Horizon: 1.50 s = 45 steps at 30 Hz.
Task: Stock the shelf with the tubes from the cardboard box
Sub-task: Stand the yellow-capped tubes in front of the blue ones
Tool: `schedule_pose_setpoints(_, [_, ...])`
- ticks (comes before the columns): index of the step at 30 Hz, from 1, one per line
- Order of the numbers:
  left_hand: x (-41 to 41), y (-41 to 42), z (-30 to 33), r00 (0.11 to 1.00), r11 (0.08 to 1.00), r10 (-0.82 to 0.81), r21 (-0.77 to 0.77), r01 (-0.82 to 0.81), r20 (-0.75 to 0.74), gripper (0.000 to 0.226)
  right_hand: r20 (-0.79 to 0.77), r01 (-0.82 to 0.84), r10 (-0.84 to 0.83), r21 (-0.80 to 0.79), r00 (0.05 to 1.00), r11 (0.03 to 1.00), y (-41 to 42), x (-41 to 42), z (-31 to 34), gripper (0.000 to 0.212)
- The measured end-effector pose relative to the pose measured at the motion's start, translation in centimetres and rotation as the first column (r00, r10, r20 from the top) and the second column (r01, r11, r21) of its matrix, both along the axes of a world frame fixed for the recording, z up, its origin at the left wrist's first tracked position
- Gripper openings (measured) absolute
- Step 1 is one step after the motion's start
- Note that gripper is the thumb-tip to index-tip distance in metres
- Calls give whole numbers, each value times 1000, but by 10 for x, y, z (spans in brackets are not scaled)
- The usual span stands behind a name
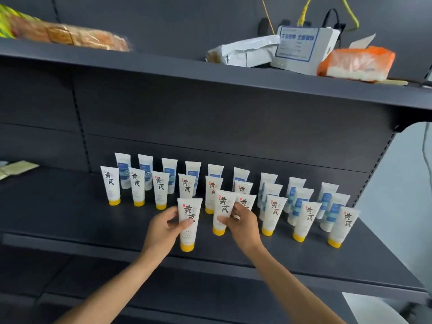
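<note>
We see two yellow-capped tubes being set down, cap down and long axis upright, toward the front edge of the shelf (pixel 70 230). The left-hand tube (pixel 187 224) stands nearest that edge, ahead of the rows, with its cap on or just above the shelf surface (contact cannot be confirmed). The left hand (pixel 163 228) has its grip clamped on this tube, thumb across the printed face and fingers at its left side. The right-hand tube (pixel 223 212) stands just beside it, slightly deeper in and leaning a little to the right; the right hand (pixel 243 222) pinches it from its right side. Behind both, the standing tubes (pixel 161 190) form rows running toward the shelf's right end, yellow-capped ones in front and blue-labelled tubes (pixel 169 175) along the back panel. We judge that each tube already sits within its own hand's grip, so the coming move turns on keeping each axis vertical while the fingers let go. The cardboard box is not in view.
</note>
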<state>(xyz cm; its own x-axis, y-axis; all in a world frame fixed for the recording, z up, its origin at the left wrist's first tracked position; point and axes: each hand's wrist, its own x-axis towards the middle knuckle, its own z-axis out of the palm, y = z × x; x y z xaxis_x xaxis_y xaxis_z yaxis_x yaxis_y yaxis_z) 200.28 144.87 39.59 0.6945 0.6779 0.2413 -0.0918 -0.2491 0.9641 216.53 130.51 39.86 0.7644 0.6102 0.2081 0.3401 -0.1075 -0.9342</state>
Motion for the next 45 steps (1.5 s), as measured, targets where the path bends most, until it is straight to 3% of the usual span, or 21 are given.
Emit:
schedule_pose_setpoints(16, [-14, 43, -12, 996, 997, -80, -13, 80, -39, 27, -10, 79, -81, -103, 997, 991, 63, 13, -43, 16])
schedule_pose_setpoints(24, [-1, 28, -12, 996, 997, -79, -3, 79, -42, 28, -14, 56, -59, -152, 998, 987, 59, 14, -45, 26])
schedule_pose_setpoints(28, [2, 20, -13, 997, 998, -67, -12, 66, -37, 29, -58, 107, -115, -119, 992, 987, 44, 11, -49, 36])
schedule_pose_setpoints(31, [3, 16, -15, 998, 998, -63, -20, 63, -19, 29, -77, 165, -168, -53, 983, 985, 25, -2, -45, 32])
schedule_pose_setpoints(35, [7, 13, -19, 996, 996, -85, -15, 85, -27, 29, -87, 54, -48, 60, 995, 997, 7, -22, -31, 17])
schedule_pose_setpoints(39, [10, 11, -23, 983, 984, -175, 17, 176, -49, 30, -99, -136, 147, 114, 984, 984, 12, -33, -12, 26])
schedule_pose_setpoints(45, [7, 24, -24, 966, 968, -250, 17, 252, -62, 33, -9, -148, 149, 40, 989, 988, 39, -46, -2, 12])
